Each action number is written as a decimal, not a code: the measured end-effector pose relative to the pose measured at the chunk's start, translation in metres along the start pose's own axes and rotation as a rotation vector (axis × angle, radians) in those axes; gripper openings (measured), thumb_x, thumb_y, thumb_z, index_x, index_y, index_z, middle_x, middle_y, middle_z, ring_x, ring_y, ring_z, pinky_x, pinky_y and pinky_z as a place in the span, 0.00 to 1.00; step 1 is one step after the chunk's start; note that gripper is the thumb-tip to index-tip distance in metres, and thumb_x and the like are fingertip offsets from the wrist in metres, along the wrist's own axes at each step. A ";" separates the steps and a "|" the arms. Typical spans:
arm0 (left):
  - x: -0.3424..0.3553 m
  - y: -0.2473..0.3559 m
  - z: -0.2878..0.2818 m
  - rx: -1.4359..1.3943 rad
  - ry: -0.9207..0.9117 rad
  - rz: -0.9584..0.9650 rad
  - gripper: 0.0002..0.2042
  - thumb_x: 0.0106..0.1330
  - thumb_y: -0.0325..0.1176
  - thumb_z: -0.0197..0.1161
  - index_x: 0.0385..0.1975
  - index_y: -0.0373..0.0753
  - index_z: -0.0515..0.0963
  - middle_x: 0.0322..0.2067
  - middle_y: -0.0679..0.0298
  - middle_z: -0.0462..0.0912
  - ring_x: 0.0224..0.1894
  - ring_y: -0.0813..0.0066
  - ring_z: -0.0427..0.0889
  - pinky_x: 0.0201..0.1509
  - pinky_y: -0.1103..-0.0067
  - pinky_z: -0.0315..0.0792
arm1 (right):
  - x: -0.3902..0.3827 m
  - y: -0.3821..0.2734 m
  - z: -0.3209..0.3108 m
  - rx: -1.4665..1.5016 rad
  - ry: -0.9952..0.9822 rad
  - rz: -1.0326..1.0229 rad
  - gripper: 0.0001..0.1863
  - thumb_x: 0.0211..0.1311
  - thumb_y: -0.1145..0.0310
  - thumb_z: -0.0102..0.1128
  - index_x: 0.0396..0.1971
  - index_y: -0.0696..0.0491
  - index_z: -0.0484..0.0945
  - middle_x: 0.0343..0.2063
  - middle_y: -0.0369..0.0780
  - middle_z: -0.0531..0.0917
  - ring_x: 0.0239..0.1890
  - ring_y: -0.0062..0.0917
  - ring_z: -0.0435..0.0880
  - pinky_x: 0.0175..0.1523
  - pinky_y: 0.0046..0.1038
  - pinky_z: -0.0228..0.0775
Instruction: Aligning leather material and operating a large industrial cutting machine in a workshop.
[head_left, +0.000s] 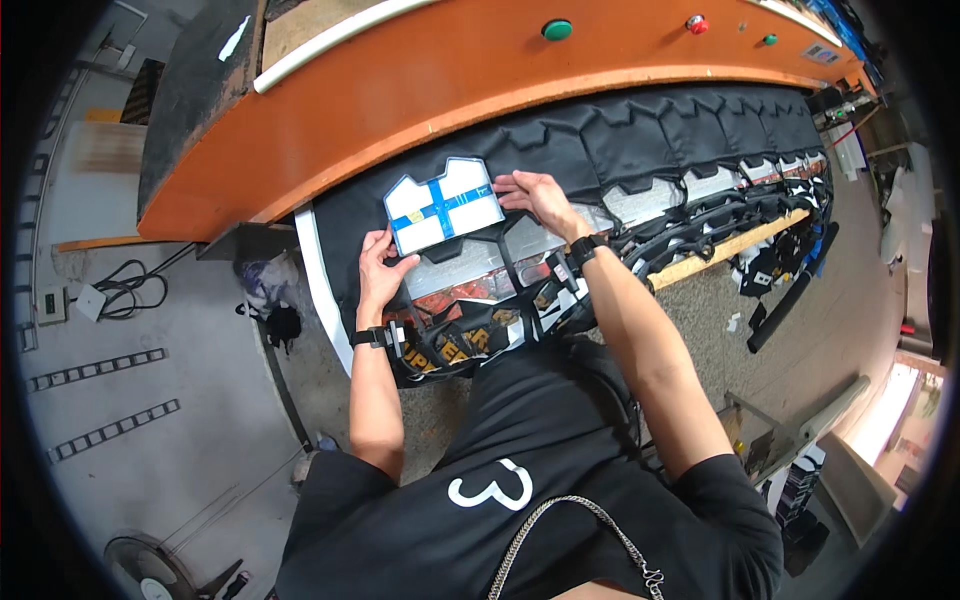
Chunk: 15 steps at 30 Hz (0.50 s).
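A white cutting die (420, 198) with a thin dark rim and crossed blue tape lies on a black sheet of material (560, 140). Its far side has angled corners. My left hand (380, 272) grips the die's near left corner, thumb along the near edge and fingers on the left side. On the opposite side, my right hand (540, 200) has its fingertips against the right edge, thumb low. Angular cut-outs run along the sheet's near border, and a scuffed grey board (640, 205) shows through them. Both wrists wear black bands.
Beyond the sheet stands an orange machine beam (400, 115) with a green button (556, 30) and a red button (697, 24). Black offcuts hang along the near edge beside a wooden strip (728, 248). Cables (130, 285) lie at the left, a fan (150, 565) at lower left.
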<state>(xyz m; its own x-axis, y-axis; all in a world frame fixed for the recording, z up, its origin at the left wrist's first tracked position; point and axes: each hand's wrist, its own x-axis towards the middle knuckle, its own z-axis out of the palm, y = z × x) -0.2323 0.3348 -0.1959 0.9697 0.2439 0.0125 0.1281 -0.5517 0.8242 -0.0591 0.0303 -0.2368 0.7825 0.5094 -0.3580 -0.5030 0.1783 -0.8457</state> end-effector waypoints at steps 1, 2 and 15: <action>0.000 0.000 0.001 0.022 0.004 -0.039 0.34 0.48 0.16 0.78 0.60 0.29 0.78 0.46 0.68 0.72 0.42 0.79 0.73 0.50 0.83 0.74 | 0.000 0.000 0.001 -0.011 0.002 -0.004 0.28 0.82 0.56 0.43 0.59 0.68 0.76 0.53 0.50 0.86 0.49 0.36 0.87 0.57 0.34 0.80; -0.001 0.000 0.002 0.028 0.025 -0.014 0.33 0.48 0.17 0.78 0.59 0.29 0.78 0.45 0.68 0.72 0.41 0.80 0.73 0.49 0.83 0.74 | 0.000 0.001 0.001 -0.012 -0.036 -0.044 0.28 0.82 0.57 0.43 0.59 0.67 0.77 0.53 0.50 0.86 0.49 0.36 0.87 0.57 0.34 0.79; -0.005 -0.004 0.006 0.205 0.113 0.104 0.33 0.45 0.24 0.82 0.56 0.32 0.81 0.39 0.64 0.74 0.37 0.73 0.76 0.45 0.78 0.76 | -0.008 -0.006 0.012 -0.102 -0.032 -0.135 0.27 0.82 0.58 0.43 0.62 0.68 0.74 0.57 0.49 0.84 0.51 0.31 0.86 0.60 0.32 0.77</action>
<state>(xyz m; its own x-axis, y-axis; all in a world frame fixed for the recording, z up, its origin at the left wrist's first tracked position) -0.2361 0.3311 -0.2022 0.9520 0.2587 0.1639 0.0794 -0.7256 0.6836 -0.0666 0.0356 -0.2238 0.8274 0.5136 -0.2273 -0.3531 0.1609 -0.9217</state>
